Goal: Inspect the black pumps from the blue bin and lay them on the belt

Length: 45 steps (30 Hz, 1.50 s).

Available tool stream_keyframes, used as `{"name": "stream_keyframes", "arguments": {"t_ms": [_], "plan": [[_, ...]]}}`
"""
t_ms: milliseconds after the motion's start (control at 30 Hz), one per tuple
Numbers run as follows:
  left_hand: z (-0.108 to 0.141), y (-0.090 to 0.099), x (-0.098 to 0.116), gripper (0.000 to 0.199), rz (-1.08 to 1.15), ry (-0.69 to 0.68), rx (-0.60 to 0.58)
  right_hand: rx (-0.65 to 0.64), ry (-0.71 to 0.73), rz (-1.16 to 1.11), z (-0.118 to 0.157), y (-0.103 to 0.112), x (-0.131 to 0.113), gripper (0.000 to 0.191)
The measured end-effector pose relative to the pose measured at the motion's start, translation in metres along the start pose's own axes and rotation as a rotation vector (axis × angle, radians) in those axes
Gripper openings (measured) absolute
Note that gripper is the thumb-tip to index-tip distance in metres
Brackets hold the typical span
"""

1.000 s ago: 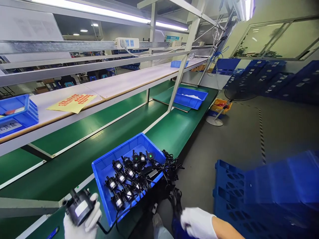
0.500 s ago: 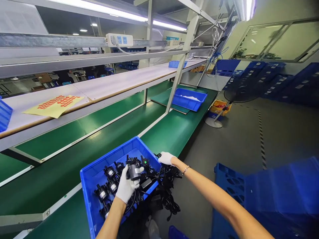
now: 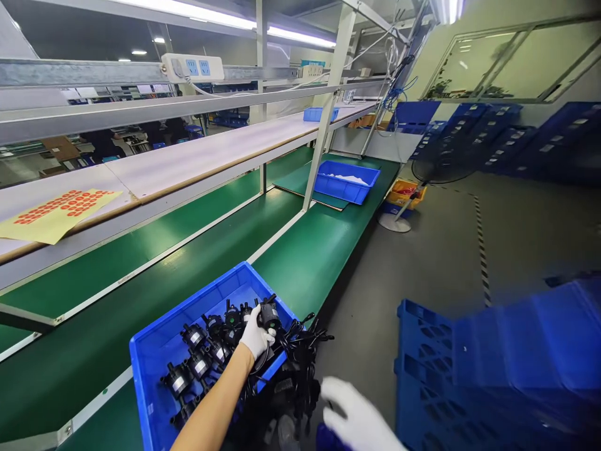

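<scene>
The left hand (image 3: pixel 256 337), in a white glove, has its fingers bent around a black pump (image 3: pixel 269 316) and holds it snugly. This pump is at the far right part of a big blue bin (image 3: pixel 164 334), up over the other things in it. The bin sits on the green desk (image 3: pixel 319 244), close to the person. Lots more black pumps (image 3: pixel 178 379) lie in the bin, and many have a small white label. 1 of them shows a green dot. Black cables (image 3: pixel 305 351) spill over the right side of the bin in a messy bunch and hang down by the desk's edge. The right hand (image 3: pixel 354 413) has a white glove too, and it is a bit blurry. Its thumb and fingers are spread apart, with nothing seen between them. It is low down, just right of the hanging cables, away from the bin. Farther along the desk is another blue bin (image 3: pixel 345 189) with something white inside. On the white shelf (image 3: pixel 211 150) at the left lies a yellow sheet (image 3: pixel 59 220) with red round spots. A white power strip (image 3: pixel 192 69) with 2 blue sockets is on the rail above. At the right, a blue plastic crate (image 3: pixel 425 382) stands on the floor.
</scene>
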<state>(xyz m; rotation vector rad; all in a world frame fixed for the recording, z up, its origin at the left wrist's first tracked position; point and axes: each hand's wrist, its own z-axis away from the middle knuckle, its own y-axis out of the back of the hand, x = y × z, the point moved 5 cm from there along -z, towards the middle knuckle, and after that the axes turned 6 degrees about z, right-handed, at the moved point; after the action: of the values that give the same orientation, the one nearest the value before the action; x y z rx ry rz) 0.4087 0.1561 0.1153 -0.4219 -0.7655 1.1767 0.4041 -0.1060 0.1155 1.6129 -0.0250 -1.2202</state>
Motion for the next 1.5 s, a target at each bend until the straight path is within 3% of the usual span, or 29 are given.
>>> {"name": "stream_keyframes", "arguments": {"t_ms": [67, 167, 233, 333, 433, 567, 733, 867, 1067, 1167, 1267, 1367, 1433, 1500], "plan": [[0.0, 0.0, 0.0, 0.044, 0.033, -0.019, 0.012, -0.027, 0.046, 0.244, -0.058, 0.033, -0.016, 0.058], [0.01, -0.003, 0.003, 0.044, 0.068, -0.052, -0.025, -0.225, 0.134, 0.362, -0.132, 0.048, -0.042, 0.094], [0.021, -0.006, 0.004, 0.046, 0.078, -0.063, -0.06, -0.327, 0.168, 0.373, -0.158, 0.04, -0.052, 0.089], [0.04, -0.011, 0.004, 0.046, 0.08, -0.075, -0.112, -0.433, 0.151, 0.47, -0.168, 0.018, -0.055, 0.061], [0.059, -0.012, 0.005, 0.046, 0.088, -0.112, -0.167, -0.454, 0.137, 0.592, -0.162, 0.008, -0.056, 0.049], [0.076, -0.004, 0.01, 0.047, 0.107, -0.163, -0.21, -0.412, 0.159, 0.607, -0.145, 0.016, -0.064, 0.029], [0.082, 0.016, 0.013, 0.046, 0.132, -0.208, -0.199, -0.299, 0.052, 0.433, -0.11, 0.033, -0.06, 0.01], [0.09, 0.028, 0.01, 0.045, 0.119, -0.231, -0.211, -0.152, -0.165, 0.147, -0.069, 0.029, -0.041, 0.011], [0.103, 0.04, -0.002, 0.042, 0.058, -0.237, -0.249, -0.05, -0.489, -0.373, -0.011, -0.009, -0.018, 0.035], [0.111, 0.047, -0.005, 0.041, 0.031, -0.258, -0.279, 0.053, -0.548, -0.804, 0.014, -0.039, -0.011, 0.048], [0.114, 0.054, -0.002, 0.044, -0.012, -0.274, -0.313, 0.034, -0.549, -1.062, 0.034, -0.079, -0.003, 0.054], [0.106, 0.059, -0.002, 0.048, -0.055, -0.249, -0.329, -0.008, -0.554, -0.793, 0.035, -0.1, 0.015, 0.051], [0.098, 0.061, -0.004, 0.047, -0.064, -0.229, -0.325, 0.003, -0.55, -0.515, 0.019, -0.092, 0.032, 0.043], [0.089, 0.063, -0.007, 0.045, -0.068, -0.212, -0.317, 0.049, -0.536, -0.345, -0.008, -0.07, 0.044, 0.043]]}}
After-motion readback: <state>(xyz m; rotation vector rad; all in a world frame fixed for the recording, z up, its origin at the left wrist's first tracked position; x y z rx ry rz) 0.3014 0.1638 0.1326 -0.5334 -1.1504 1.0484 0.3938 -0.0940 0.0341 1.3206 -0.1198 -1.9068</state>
